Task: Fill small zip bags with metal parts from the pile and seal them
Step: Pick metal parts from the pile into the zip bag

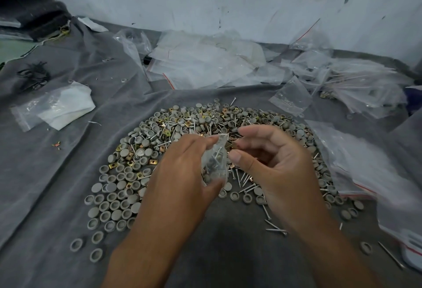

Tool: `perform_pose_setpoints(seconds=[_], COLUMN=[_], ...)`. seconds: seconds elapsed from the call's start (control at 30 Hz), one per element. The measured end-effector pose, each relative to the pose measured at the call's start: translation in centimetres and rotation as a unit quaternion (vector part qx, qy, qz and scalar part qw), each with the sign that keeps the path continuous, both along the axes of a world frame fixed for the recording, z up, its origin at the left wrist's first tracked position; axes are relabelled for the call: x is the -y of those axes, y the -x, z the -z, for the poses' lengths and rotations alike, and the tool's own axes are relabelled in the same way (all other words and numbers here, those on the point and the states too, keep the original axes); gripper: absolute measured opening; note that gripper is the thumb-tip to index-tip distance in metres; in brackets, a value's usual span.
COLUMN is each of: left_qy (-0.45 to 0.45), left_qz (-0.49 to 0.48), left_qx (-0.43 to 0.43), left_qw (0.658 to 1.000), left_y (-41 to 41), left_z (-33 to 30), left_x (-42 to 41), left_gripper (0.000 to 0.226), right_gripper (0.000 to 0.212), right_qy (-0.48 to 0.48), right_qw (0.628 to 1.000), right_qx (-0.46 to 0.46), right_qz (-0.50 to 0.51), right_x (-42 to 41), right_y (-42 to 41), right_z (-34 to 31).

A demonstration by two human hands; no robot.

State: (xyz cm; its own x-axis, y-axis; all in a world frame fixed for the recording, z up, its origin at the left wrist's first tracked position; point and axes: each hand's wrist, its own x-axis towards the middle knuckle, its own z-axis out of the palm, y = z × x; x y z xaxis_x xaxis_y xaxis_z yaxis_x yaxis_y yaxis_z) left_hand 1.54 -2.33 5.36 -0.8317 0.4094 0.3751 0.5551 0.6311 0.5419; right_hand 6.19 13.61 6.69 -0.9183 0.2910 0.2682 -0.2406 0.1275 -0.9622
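A wide pile (182, 125) of grey round caps, brass square clips and silver screws lies on the grey cloth in the middle. Above its near part my left hand (182, 173) holds a small clear zip bag (215, 162) with screws inside, thumb under it and fingers at its top edge. My right hand (269, 162) is just right of the bag, fingers curled, pinching a brass clip (231, 147) at the bag's mouth.
Heaps of empty clear zip bags (205, 63) lie at the back by the wall and along the right (365, 173). A bag with white paper (61, 105) and a bundle of black ties (34, 75) sit at the left. Loose screws (276, 229) lie near my right wrist.
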Motion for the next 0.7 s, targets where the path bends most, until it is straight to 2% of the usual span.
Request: perform_pose_setpoints(seconds=[0.17, 0.3, 0.4, 0.47, 0.6, 0.63, 0.7], left_qy=[0.003, -0.011, -0.016, -0.017, 0.001, 0.001, 0.002], left_qz=[0.003, 0.006, 0.0, -0.003, -0.007, -0.006, -0.007], left_qx=[0.002, 0.011, 0.009, 0.009, 0.018, 0.017, 0.019], left_qw=[1.0, 1.0, 1.0, 1.0, 1.0, 1.0, 1.0], left_y=[0.0, -0.1, -0.1, -0.1, 0.2, 0.2, 0.1], left_z=[-0.1, -0.3, -0.2, -0.1, -0.4, -0.4, -0.6], left_x=[0.0, 0.0, -0.1, -0.1, 0.2, 0.3, 0.3], left_gripper=[0.068, 0.065, 0.062, 0.062, 0.067, 0.067, 0.067], right_gripper=[0.022, 0.016, 0.02, 0.024, 0.005, 0.003, 0.002], right_qy=[-0.142, -0.282, -0.366, -0.382, -0.243, -0.245, -0.314], right_qw=[0.989, 0.95, 0.924, 0.919, 0.944, 0.94, 0.923], right_qx=[-0.047, -0.124, -0.093, -0.068, -0.055, -0.017, 0.082], right_qz=[0.018, 0.06, 0.064, 0.066, 0.216, 0.238, 0.206], right_x=[0.4, 0.7, 1.2, 1.2, -3.0, -4.3, -5.8], right_y=[-0.1, -0.1, -0.1, 0.0, 0.9, 1.3, 2.2], right_z=[0.5, 0.6, 1.1, 1.3, 0.6, 0.7, 2.0])
